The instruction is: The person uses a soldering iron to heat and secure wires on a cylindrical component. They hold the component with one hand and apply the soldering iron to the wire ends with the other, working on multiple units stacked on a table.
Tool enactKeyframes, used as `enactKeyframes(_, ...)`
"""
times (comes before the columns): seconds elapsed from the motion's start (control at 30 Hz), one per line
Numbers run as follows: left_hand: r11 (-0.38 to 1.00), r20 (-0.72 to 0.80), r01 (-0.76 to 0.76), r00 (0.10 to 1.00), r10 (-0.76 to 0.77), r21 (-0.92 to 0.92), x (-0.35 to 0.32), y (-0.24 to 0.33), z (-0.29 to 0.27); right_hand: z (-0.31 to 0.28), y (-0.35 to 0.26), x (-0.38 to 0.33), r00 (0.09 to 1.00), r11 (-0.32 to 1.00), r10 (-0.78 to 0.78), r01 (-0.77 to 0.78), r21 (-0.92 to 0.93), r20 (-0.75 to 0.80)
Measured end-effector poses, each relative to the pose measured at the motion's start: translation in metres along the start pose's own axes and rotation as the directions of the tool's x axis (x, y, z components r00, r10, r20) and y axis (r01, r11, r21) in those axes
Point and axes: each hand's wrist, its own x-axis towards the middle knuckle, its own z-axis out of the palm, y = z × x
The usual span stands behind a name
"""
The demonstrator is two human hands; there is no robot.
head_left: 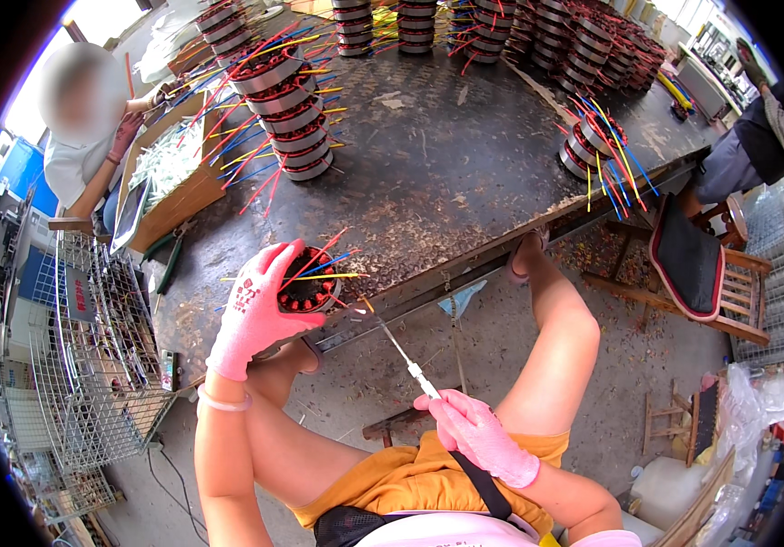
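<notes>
While left-hand fingers (264, 273) cup the stator (308, 292), right hand (479, 438) grips a tool (401, 356).

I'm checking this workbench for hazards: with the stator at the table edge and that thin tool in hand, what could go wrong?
1. The stator sits at the table edge under only the left hand; a hard pull might tip it off.
2. The thin tool in the right hand points toward the left fingers and could slip and jab them.
3. The coloured wires sticking out may snag the tool.

Dark worktable (447, 173) under stacked stators (287, 105)
</notes>
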Motion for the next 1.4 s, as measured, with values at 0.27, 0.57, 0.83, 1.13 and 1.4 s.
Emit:
enactKeyframes(0.27,0.997,0.018,-0.073,0.997,0.074,-0.028,-0.001,0.001,-0.003,-0.001,-0.001,0.0,1.0,1.0,-0.02,0.02,-0.004,0.009)
enactKeyframes(0.57,0.998,0.059,-0.048,0.997,0.05,-0.026,-0.002,0.006,-0.007,0.002,-0.001,0.001,0.996,0.996,-0.089,0.088,0.034,0.028)
enactKeyframes(0.83,0.998,0.044,-0.064,0.997,0.065,-0.023,-0.003,0.004,-0.006,0.002,0.0,0.003,0.997,0.997,-0.071,0.07,0.029,0.027)
enactKeyframes(1.13,0.998,0.056,-0.059,0.997,0.06,-0.025,-0.002,0.004,-0.008,0.005,-0.01,0.001,0.999,0.999,-0.048,0.049,-0.024,0.016)
enactKeyframes(1.4,0.999,0.058,-0.04,0.998,0.041,-0.005,-0.002,0.006,-0.007,0.003,-0.012,-0.002,0.999,0.998,-0.047,0.047,-0.047,0.007)
